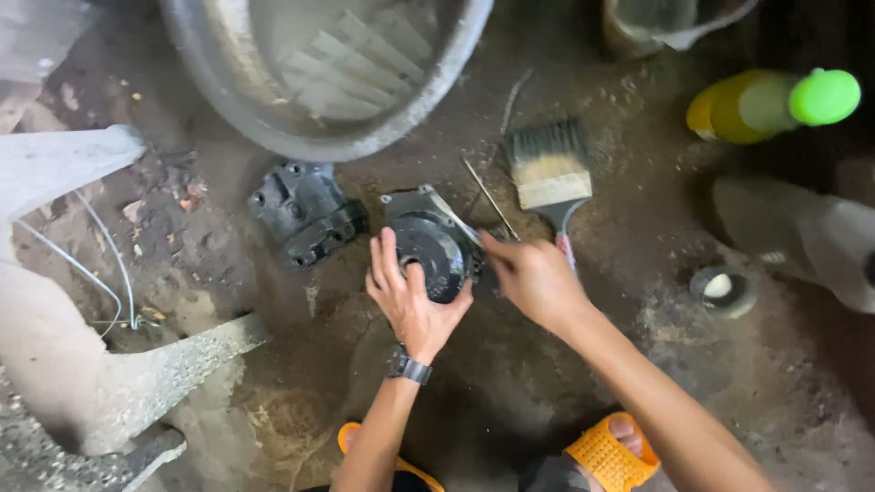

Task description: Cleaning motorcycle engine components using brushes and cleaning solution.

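A dark round metal machine part [428, 241] with a grey flange lies on the dirt floor at the middle. My left hand [410, 296], a watch on its wrist, rests flat against the part's lower left side with fingers spread. My right hand [531, 278] pinches the part's right edge, fingers closed; what it grips there is hidden. A second black metal casting [305, 211] lies just left of the part, apart from both hands.
A paintbrush [550, 169] and a thin rod [490, 199] lie right of the part. A big grey basin [328, 68] holding flat white pieces stands behind. A yellow bottle with green cap [775, 103], a small round cup [722, 290], concrete pieces [137, 383] and my orange sandals [611, 456] surround.
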